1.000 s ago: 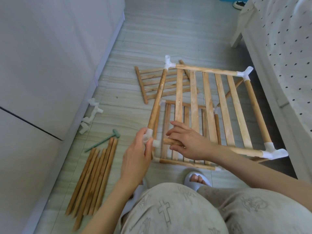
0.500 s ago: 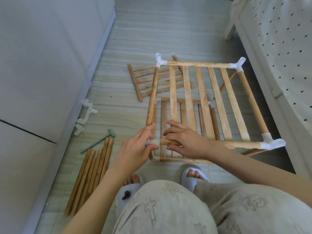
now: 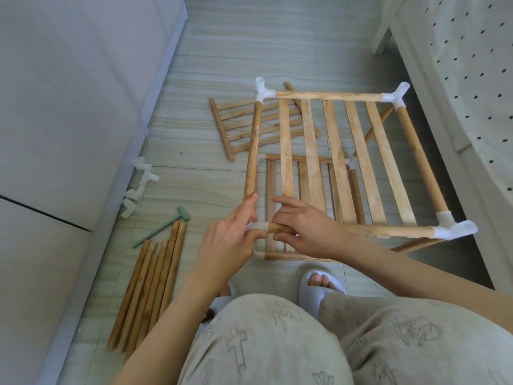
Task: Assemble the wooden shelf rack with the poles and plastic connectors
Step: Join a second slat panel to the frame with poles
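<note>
Both bare forearms reach forward and in from the lower frame edge, hands meeting near centre. Left hand (image 3: 230, 240) palm down, index finger stretched forward, thumb and other fingers pinched together toward the right hand. Right hand (image 3: 308, 227) knuckles up, fingers curled closed in a grip, wrist angled left. Fingertips of the two hands nearly touch.

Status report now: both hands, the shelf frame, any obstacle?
Left hand pinching white corner connector. Right hand gripping front pole at that joint. Left side pole not seated in it. No obstacle seen.
</note>
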